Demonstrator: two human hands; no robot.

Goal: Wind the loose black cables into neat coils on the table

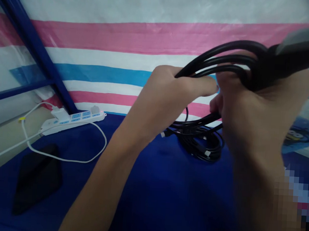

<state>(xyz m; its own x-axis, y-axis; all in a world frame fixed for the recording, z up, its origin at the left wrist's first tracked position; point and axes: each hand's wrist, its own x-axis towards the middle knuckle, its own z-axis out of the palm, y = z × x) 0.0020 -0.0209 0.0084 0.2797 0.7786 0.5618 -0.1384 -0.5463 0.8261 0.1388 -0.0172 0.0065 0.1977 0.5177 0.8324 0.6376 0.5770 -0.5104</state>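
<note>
My left hand (181,85) is closed around the near side of a looped bundle of thick black cable (221,50), which arches up between both hands. On its other side my right hand (251,111) grips the same bundle, and lower strands run out beneath its fingers. A blurred dark piece with a grey upper side (299,51) lies over the back of the right hand; its kind I cannot make out. Behind and below the hands, coiled black cables (202,149) with pale metal plug ends lie on the dark blue surface (149,192).
To the left stands a white power strip (75,121) with a white plug in it and a white cord (63,158) looping in front. A flat black object (39,180) lies nearby. Behind are a blue metal frame (40,52) and a striped plastic sheet (122,37).
</note>
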